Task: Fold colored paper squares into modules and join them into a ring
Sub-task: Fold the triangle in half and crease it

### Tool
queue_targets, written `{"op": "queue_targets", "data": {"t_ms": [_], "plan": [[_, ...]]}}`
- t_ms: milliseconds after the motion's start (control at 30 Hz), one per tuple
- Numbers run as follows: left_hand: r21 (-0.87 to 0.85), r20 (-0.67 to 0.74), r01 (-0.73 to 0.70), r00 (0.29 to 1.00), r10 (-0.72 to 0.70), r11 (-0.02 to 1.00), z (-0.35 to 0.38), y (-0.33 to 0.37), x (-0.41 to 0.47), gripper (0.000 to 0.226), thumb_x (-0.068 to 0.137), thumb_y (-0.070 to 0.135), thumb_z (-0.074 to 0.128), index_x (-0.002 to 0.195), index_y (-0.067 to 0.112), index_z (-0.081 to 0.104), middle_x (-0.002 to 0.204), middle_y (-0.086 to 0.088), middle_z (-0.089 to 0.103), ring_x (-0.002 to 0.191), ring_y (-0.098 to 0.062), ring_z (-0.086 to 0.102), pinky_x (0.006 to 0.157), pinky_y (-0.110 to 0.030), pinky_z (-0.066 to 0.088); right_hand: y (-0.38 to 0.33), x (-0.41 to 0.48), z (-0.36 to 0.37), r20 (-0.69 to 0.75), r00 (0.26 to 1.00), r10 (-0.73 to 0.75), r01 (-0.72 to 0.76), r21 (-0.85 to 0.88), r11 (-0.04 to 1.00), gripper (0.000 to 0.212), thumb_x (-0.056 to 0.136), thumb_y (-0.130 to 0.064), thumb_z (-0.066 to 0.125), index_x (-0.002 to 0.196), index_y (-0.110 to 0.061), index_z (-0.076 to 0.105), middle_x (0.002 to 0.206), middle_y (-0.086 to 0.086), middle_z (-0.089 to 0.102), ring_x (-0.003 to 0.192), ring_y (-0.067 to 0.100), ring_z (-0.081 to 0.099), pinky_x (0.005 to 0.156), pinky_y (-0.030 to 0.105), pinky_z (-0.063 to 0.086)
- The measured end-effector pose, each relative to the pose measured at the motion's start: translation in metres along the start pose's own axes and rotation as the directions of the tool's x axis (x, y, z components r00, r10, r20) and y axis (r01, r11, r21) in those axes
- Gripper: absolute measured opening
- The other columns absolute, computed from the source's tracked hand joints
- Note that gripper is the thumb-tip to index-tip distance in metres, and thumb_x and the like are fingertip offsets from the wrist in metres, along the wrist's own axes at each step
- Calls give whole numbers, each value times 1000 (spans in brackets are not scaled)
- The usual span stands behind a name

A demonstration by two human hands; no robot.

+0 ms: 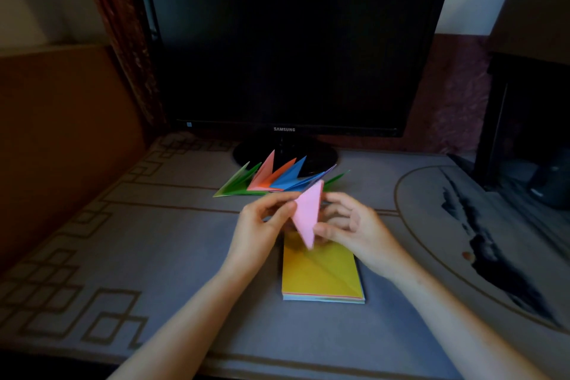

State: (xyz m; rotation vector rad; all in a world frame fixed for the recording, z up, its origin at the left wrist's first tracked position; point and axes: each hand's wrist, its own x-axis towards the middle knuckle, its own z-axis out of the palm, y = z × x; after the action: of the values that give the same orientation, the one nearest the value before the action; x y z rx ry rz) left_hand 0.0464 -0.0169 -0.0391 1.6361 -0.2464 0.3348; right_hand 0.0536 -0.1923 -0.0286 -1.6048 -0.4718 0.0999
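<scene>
At the nine o'clock edge of our view stands a brown wooden panel (pixel 61 133), and beside it a grey patterned cloth (pixel 138 241) covers the table. Moving right, our left hand (pixel 262 225) hovers above the cloth, its fingertips pinching the nine o'clock edge of a pink folded module (pixel 305 216). We hold that module in the air; it is a long kite shape with one point toward twelve o'clock and the other toward six. At its three o'clock side our right hand (pixel 345 225) grips it too, thumb and curled fingers closed on the paper.

At twelve o'clock from the pink module a row of folded modules (pixel 277 180) lies on the cloth: green at the left end, then salmon, orange, blue, purple, and green again at the right end, their points fanning upward. Further toward twelve is a dark Samsung monitor (pixel 293 40) on its round stand (pixel 320 157).

At six o'clock from the pink module, partly under our hands, a stack of paper squares (pixel 320 278) rests flat on the cloth. Its top sheet is yellow with a diagonal crease, and other colours show at its near edge. At the three o'clock edge of our view is a dark cabinet (pixel 530 102).
</scene>
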Motion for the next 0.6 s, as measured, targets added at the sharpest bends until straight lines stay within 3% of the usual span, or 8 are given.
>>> {"op": "queue_targets", "data": {"t_ms": [100,233,367,467,600], "plan": [[127,71,-123,991,115,984,-2,2,-1,23,84,21,58,96,36,71,98,4,70,96,-7,62,85,-26,48,-5,-1,-4,-61,997,-54,51,-43,998,34,74,-27,72,106,-21,62,85,0,65,72,11,64,56,23,51],[198,135,-193,976,168,961,5,1,-3,23,87,16,59,104,28,70,91,1,66,85,-6,60,77,-19,46,-5,1,-3,-104,990,-91,85,-57,995,19,77,-8,73,93,-15,65,75,0,70,54,16,61,45,23,46],[81,91,-24,996,17,996,6,-1,-5,31,81,16,72,107,28,60,88,9,63,78,-15,67,67,-33,56,-1,3,-5,-180,976,-120,108,-72,991,12,79,3,67,84,-7,64,57,10,65,48,24,60,45,25,47],[51,120,56,991,-61,997,7,1,-5,43,70,7,80,104,22,59,90,-2,65,67,-18,67,61,-28,54,-1,4,-6,-209,971,-118,114,-34,993,10,80,5,65,83,-4,62,56,11,64,49,24,62,47,26,51],[-4,68,54,996,-53,999,5,2,-1,43,70,-1,77,105,18,60,79,-6,68,68,-15,66,63,-22,54,-4,4,-10,-151,984,-91,94,8,996,12,87,8,54,89,-3,60,66,15,67,56,22,67,51,25,54]]}}
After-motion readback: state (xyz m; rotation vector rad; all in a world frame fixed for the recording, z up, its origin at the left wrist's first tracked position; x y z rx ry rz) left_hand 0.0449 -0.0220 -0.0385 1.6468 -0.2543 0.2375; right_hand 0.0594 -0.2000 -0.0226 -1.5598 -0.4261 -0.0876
